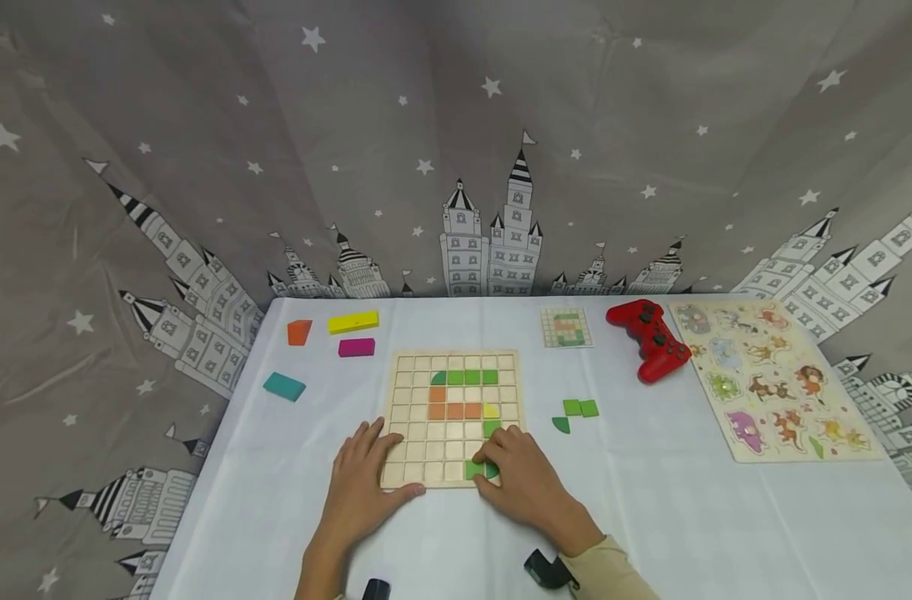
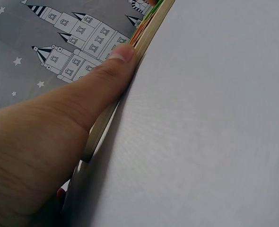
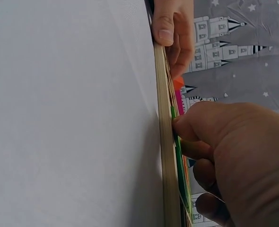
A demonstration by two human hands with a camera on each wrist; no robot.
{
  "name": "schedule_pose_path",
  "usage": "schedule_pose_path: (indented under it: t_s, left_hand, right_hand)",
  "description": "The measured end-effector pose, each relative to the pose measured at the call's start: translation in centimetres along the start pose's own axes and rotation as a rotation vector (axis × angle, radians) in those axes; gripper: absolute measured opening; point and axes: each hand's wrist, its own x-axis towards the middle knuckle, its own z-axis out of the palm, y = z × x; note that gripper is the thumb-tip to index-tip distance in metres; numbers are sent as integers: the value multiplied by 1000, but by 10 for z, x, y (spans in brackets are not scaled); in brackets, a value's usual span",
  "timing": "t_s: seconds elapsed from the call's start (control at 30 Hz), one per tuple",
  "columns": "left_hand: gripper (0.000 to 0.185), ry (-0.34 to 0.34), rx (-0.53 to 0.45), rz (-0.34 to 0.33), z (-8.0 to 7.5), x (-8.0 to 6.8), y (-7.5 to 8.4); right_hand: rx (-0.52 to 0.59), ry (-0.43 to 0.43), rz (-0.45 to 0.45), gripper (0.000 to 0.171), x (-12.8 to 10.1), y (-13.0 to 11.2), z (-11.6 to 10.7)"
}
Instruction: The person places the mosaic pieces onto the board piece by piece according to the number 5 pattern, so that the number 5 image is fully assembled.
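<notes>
A wooden grid board point(image 1: 418, 450) lies on the white cloth, with green, orange and yellow tiles in some cells. My left hand point(image 1: 358, 479) rests at its lower left corner, fingers spread along the left side, thumb point(image 2: 123, 53) on the near edge. Over the lower right cells, my right hand point(image 1: 527, 483) pinches a green square tile point(image 1: 473, 470) between thumb and forefinger, low against the board. Partly covered by that hand is a dark green quarter-round tile point(image 1: 492, 471). Higher up sit a yellow square point(image 1: 491, 410) and a row of orange squares point(image 1: 454, 411).
Right of the board lie loose green squares point(image 1: 589, 408) and a green quarter-round piece point(image 1: 561, 425). Behind them is a small pattern card point(image 1: 566, 327). A red game controller point(image 1: 648, 340) and an animal puzzle board point(image 1: 782, 383) lie farther right. Coloured blocks point(image 1: 353, 322) are at the back left.
</notes>
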Motion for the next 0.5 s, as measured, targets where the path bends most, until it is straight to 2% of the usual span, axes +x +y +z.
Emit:
schedule_pose_path:
  t_s: [0.33, 0.5]
  left_hand:
    - [90, -15, 11, -1, 1, 2, -1]
    - [89, -12, 9, 6, 0, 1, -2]
  right_hand:
    - [35, -5, 14, 19, -2, 7, -3]
    - [119, 20, 104, 29, -3, 29, -19]
